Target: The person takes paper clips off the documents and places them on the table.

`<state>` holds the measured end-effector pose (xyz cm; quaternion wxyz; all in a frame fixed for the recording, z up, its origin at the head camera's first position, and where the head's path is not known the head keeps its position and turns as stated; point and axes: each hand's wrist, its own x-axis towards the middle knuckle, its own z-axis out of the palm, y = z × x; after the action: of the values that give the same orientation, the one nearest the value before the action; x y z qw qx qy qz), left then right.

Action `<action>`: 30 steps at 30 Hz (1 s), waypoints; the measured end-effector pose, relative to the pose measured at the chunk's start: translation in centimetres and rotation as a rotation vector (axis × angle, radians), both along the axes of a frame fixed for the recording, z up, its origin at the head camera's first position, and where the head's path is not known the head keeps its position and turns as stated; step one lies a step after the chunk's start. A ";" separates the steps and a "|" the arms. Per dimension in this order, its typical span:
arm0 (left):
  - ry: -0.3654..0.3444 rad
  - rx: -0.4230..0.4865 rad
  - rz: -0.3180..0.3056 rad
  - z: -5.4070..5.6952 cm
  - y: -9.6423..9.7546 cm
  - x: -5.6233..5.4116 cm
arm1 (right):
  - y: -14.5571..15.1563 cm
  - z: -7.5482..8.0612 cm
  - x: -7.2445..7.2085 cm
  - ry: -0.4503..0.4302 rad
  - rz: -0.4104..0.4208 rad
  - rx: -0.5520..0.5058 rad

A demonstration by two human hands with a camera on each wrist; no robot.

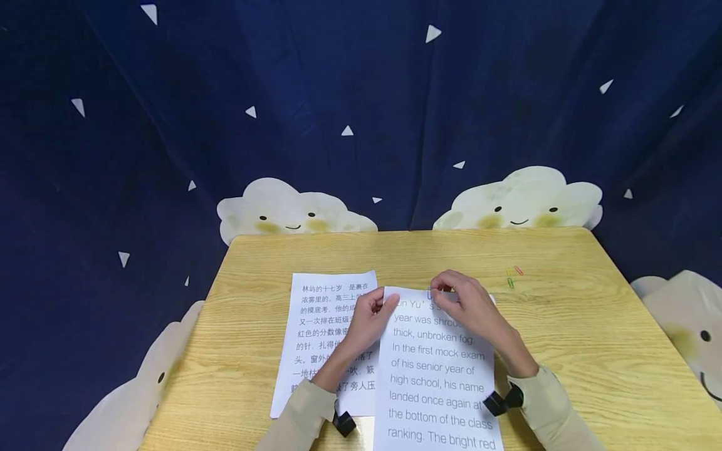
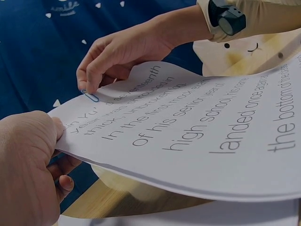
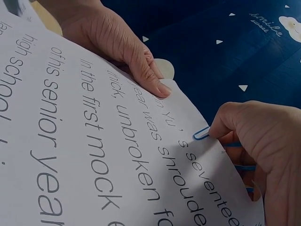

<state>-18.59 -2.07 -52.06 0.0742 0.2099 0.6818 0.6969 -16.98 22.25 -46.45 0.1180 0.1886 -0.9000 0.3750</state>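
Observation:
A white sheet with large English print (image 1: 434,388) is lifted off the table at its top end. My left hand (image 1: 366,321) pinches its top left corner, thumb on the printed face. At the top edge, my right hand (image 1: 470,307) pinches a blue paper clip (image 3: 201,134). One rounded end of the clip lies over the printed side near the first line, as the left wrist view also shows. More blue wire (image 3: 244,167) is visible by the right fingers behind the paper's edge; whether it belongs to other clips I cannot tell.
A sheet with Chinese print (image 1: 313,313) lies on the wooden table (image 1: 225,351) at the left, partly under my left arm. Right of my right hand lie a red paper clip (image 1: 518,270), a green one (image 1: 511,283) and a yellow one (image 1: 509,272). A dark blue curtain (image 1: 316,75) hangs behind.

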 end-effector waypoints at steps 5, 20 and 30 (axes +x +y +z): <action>0.000 0.000 0.004 0.0 0.0 0.0 | 0.0 0.0 0.1 -0.003 0.000 -0.004; -0.010 0.009 0.014 -0.1 0.0 0.0 | 0.2 0.2 0.0 0.002 -0.007 -0.017; 0.007 -0.004 0.032 0.0 0.0 -0.1 | 0.2 0.4 0.1 -0.031 -0.008 -0.009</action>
<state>-18.67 -2.11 -52.06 0.0611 0.2012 0.6869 0.6957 -16.87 22.41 -46.05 0.1065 0.1785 -0.9007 0.3816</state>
